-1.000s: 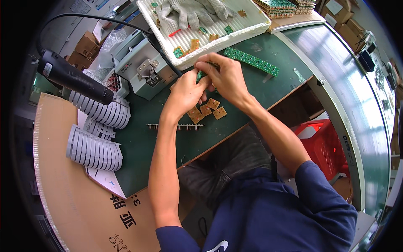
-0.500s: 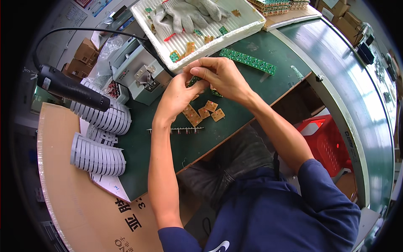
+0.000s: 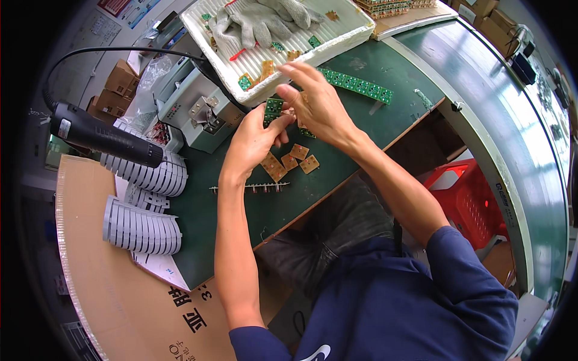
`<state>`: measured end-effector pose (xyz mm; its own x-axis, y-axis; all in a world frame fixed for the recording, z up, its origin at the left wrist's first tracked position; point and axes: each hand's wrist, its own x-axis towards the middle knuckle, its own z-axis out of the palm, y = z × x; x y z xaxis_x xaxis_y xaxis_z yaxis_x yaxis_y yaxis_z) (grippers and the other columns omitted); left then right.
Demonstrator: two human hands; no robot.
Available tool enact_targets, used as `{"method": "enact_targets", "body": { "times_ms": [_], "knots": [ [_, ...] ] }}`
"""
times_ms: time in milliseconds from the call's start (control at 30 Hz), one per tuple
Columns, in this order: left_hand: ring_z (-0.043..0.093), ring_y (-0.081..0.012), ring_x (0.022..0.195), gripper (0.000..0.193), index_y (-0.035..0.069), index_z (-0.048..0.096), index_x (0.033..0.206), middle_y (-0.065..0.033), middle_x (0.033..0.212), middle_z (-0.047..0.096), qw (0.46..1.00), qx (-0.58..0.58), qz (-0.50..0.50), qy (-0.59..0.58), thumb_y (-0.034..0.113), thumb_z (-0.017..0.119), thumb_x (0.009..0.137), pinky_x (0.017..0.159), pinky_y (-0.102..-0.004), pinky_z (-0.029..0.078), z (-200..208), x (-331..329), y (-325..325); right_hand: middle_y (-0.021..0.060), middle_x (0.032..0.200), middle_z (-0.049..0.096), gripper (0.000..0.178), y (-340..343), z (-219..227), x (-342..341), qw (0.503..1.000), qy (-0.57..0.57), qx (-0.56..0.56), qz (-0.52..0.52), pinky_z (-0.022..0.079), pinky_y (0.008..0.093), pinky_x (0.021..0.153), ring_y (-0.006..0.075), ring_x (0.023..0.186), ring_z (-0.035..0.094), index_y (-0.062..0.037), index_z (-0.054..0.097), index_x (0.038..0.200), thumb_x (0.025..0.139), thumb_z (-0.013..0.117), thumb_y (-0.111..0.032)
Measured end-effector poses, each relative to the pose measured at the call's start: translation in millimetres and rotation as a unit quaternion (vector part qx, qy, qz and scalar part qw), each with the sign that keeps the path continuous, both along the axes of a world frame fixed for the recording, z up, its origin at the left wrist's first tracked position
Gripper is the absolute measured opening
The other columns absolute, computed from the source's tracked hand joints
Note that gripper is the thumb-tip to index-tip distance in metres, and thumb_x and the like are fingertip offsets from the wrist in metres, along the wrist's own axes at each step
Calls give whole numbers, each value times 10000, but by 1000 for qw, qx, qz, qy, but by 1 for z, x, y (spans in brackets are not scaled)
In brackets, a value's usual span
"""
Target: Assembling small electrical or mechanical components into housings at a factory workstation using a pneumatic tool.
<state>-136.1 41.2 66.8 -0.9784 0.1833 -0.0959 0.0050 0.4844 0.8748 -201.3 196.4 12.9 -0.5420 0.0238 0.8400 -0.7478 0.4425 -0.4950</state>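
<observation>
Between the thumb and fingers of my left hand (image 3: 245, 143) is a small green circuit board (image 3: 274, 107), held upright over the table. My right hand (image 3: 323, 111) is just to its right, thumb and forefinger spread apart; its lower fingers are partly hidden. Below the hands lie several small brown circuit boards (image 3: 274, 167). A thin board strip (image 3: 259, 188) stands on edge beside my left forearm. Beyond my right hand a long green circuit board strip (image 3: 358, 85) lies flat.
A white foam tray (image 3: 352, 41) at the back holds grey gloves (image 3: 247, 30) and board pieces. On the left are a grey machine (image 3: 198, 123), a black cylindrical tool (image 3: 108, 135) on a cable, and curled white strips (image 3: 141, 227). A red stool (image 3: 466, 204) stands at right.
My hands were together around the green circuit board. Now the right hand has come away, its thumb and forefinger opening, and the board shows in my left hand.
</observation>
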Motion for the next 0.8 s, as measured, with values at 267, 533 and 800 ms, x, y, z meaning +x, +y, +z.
{"method": "enact_targets", "body": {
  "times_ms": [267,533,800],
  "knots": [
    [735,-195,714,264,-70,595,1124,-121,875,731,996,55,30,-67,149,451,1095,639,-320,608,6,7,12,91,796,734,273,8,19,25,911,-278,-8,304,527,290,609,88,619,627,-60,728,1229,994,666,-184],
    [728,-226,618,279,-106,584,1000,-160,818,720,998,-42,40,-39,117,435,1076,539,-342,589,8,-7,19,81,740,722,241,-5,11,30,935,-271,-92,211,507,285,553,64,578,608,-35,741,1191,1006,649,-161],
    [731,-223,618,271,-103,521,1213,-169,810,729,996,-38,77,3,100,494,1035,558,-336,600,12,-26,38,129,767,740,263,-2,13,5,958,-232,-97,134,538,309,599,172,578,668,-19,722,1202,982,664,-151]
  ]
}}
